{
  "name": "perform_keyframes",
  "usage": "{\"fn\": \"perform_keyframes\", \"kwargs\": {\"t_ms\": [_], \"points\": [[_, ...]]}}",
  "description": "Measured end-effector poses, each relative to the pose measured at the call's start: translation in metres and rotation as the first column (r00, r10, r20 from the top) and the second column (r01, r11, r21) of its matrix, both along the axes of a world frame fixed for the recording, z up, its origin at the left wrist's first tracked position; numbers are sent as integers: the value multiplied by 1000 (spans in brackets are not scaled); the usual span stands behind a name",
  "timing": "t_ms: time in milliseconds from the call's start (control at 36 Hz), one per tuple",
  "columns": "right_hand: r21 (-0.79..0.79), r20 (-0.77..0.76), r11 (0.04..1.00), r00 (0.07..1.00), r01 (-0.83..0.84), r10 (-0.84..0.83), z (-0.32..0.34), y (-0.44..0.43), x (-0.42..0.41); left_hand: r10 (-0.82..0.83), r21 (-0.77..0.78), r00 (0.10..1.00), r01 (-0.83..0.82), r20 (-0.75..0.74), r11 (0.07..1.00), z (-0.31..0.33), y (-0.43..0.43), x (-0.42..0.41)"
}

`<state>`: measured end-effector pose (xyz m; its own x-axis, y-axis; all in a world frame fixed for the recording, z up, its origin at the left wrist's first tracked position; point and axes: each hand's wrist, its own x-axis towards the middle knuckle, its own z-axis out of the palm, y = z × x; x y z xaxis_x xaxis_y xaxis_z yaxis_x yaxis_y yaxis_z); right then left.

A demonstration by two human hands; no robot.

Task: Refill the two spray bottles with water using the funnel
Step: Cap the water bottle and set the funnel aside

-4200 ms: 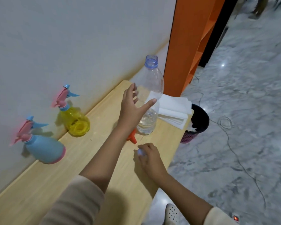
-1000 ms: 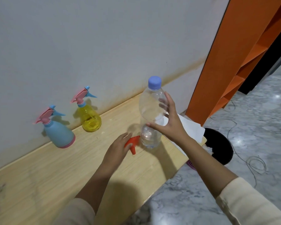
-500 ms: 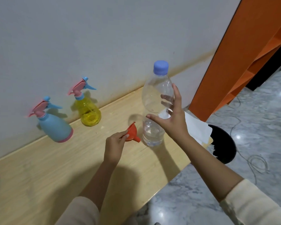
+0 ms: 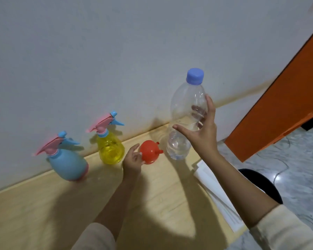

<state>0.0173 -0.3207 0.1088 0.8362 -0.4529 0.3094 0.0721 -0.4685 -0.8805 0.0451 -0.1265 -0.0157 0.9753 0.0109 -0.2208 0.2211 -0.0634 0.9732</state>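
Two spray bottles stand against the wall with their pink trigger heads on: a blue spray bottle [image 4: 67, 163] at the left and a yellow spray bottle [image 4: 110, 148] to its right. My left hand [image 4: 133, 160] pinches the rim of the orange funnel [image 4: 149, 151], held just above the wooden table [image 4: 43, 213] with its spout pointing right, close beside the yellow bottle. My right hand [image 4: 202, 134] holds the clear water bottle [image 4: 184, 109], thumb in front and fingers behind. The bottle stands upright with a blue cap on and a little water at the bottom.
A stack of white paper [image 4: 217, 193] lies at the table's right edge, under my right forearm. Below that edge stands a black bin [image 4: 260, 183] on the marble floor. An orange shelf unit [image 4: 287, 105] rises at the right. The wall runs directly behind the bottles.
The cap went onto the water bottle and my right hand took hold of it. My left hand picked the funnel up from beside the bottle and carried it left toward the yellow spray bottle.
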Motion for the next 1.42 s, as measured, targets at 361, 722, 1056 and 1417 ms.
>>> {"fn": "perform_keyframes", "kwargs": {"t_ms": [361, 722, 1056, 1417], "points": [[63, 23, 990, 992, -125, 123, -10, -9, 71, 14, 293, 999, -22, 30, 956, -17, -18, 18], [54, -102, 900, 895, -432, 435, -25, -37, 110, 154, 451, 987, -161, 53, 878, -17, -45, 39], [19, -234, 909, 882, -415, 408, -53, -39, 113, 201, 516, 978, -200, 55, 833, -17, -50, 43], [47, -272, 912, 874, -407, 403, -62, -33, 111, 243, 508, 966, -254, 89, 823, -17, -53, 44]]}}
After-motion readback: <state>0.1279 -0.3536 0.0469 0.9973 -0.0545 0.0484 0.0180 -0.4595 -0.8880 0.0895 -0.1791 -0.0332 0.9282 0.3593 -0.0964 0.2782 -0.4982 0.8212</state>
